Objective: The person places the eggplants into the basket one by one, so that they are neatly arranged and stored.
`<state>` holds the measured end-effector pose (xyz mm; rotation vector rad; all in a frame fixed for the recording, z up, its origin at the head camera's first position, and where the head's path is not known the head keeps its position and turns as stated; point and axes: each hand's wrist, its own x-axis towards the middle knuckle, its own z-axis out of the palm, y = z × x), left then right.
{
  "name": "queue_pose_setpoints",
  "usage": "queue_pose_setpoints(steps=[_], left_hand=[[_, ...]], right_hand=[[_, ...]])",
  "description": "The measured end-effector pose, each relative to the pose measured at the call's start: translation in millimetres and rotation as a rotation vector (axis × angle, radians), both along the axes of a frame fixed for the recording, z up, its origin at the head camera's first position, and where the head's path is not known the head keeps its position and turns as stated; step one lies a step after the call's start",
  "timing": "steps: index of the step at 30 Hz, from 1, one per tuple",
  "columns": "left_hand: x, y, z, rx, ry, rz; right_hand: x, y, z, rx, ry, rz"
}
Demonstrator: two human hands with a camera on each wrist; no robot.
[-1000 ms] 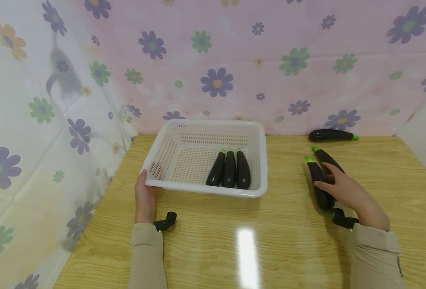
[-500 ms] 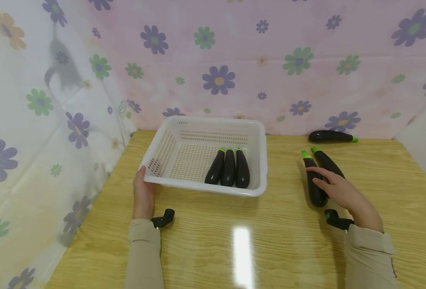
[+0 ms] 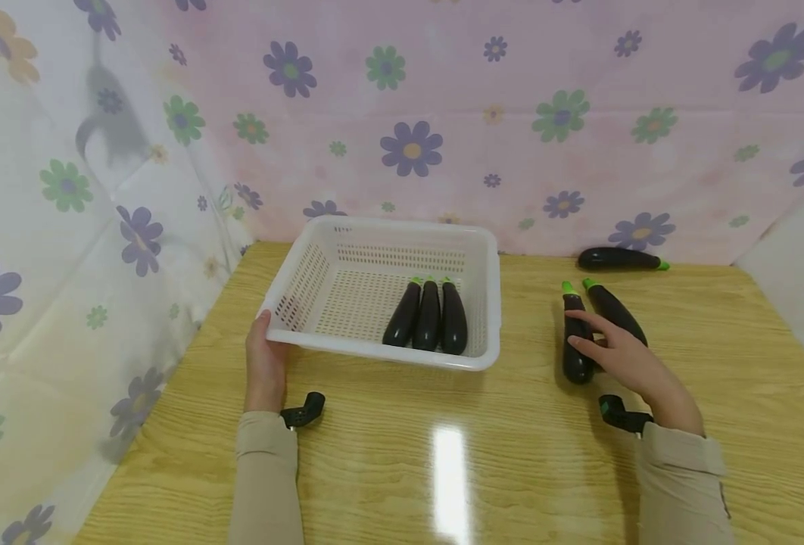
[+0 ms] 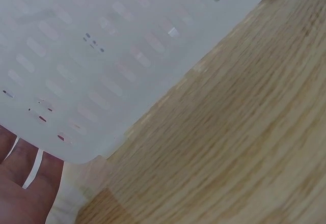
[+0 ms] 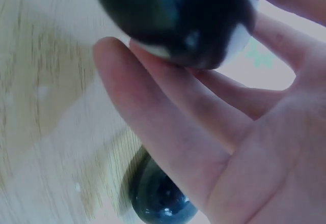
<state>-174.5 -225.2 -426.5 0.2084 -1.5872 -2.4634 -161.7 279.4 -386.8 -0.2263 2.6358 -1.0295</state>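
At the left, the left hand grips the near left corner of the white basket, its thumb on the rim. The basket stands toward the far edge of the table, nearer the left edge than the right. Inside, three eggplants lie side by side against the near wall at the right, stems toward the far edge.

Rightward, a strip of wood separates the basket's right wall from the gripped eggplant, whose long axis runs from near to far, stem away. The right hand, nearer to it than the left, curls its fingers round it from the right; whether it is off the wood, I cannot tell. Just right lies a slanted eggplant, partly behind that hand. Along the far edge, near the far right corner, lies a crosswise eggplant.
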Motion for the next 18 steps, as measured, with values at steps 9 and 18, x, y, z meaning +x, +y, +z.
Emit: queue_pose_setpoints(steps=[9, 18], left_hand=[[-1.0, 1.5, -0.2, -0.026, 0.000, 0.000], [2.4, 1.9, 2.9, -0.032, -0.012, 0.007]], right_hand=[[2.8, -9.2, 9.4, -0.095, 0.030, -0.053], [4.3, -16.8, 20.3, -0.172, 0.011, -0.065]])
